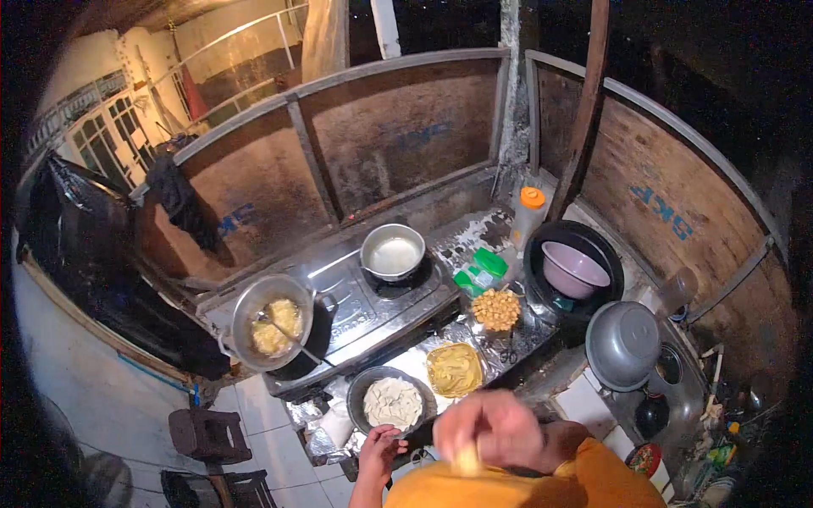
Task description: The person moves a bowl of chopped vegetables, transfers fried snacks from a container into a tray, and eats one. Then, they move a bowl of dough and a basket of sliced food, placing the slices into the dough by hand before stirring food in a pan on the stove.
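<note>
My right hand [500,427] is raised close to the camera, in front of my orange shirt, and blurred by motion. Its fingers pinch a small pale-yellow piece [466,458] whose kind I cannot make out. My left hand [381,453] hovers at the near rim of a dark bowl [356,394], fingers loosely curled and apart, with nothing visible in them. White floury batter or flour [394,403] fills that bowl. Just beyond my right hand sits a square container of yellow paste [454,369]. A heap of small golden-brown pieces [496,310] lies farther back.
On the stove [356,320] at left, a wok [239,311] holds bubbling oil, frying pieces and a long-handled utensil. A pot [393,269] with pale liquid stands behind. At right are a bottle with an orange lid [532,200], a pink basin [576,269] and an upturned grey basin [622,345].
</note>
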Action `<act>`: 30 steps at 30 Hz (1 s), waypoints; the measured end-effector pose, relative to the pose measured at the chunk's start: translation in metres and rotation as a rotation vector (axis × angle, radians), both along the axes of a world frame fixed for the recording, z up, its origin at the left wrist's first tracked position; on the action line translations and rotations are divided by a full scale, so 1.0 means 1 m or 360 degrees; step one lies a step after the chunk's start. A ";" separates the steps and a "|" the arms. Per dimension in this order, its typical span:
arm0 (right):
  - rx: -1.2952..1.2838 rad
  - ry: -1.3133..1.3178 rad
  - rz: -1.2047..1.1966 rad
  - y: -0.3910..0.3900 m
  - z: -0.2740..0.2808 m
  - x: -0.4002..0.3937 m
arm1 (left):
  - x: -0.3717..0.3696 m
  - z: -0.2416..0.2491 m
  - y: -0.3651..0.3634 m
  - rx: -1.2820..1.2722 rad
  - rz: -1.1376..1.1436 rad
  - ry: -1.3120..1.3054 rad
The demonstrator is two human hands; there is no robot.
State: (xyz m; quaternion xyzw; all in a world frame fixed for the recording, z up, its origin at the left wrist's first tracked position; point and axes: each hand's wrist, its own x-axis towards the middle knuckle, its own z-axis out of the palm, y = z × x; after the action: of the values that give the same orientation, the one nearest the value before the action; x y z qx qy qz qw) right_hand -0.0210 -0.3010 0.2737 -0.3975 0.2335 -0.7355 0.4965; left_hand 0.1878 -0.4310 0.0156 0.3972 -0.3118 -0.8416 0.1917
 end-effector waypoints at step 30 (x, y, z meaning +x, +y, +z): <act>0.1785 0.1879 -0.0583 0.077 -0.444 0.086 | 0.115 -0.008 -0.009 0.0025 -0.0053 0.0220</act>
State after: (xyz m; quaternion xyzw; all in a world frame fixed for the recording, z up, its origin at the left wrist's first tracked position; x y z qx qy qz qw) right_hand 0.0652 -0.2236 -0.1706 -0.3671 0.8479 -0.2501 0.2895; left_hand 0.3031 -0.4402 0.0074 0.3344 -0.2977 -0.8725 0.1956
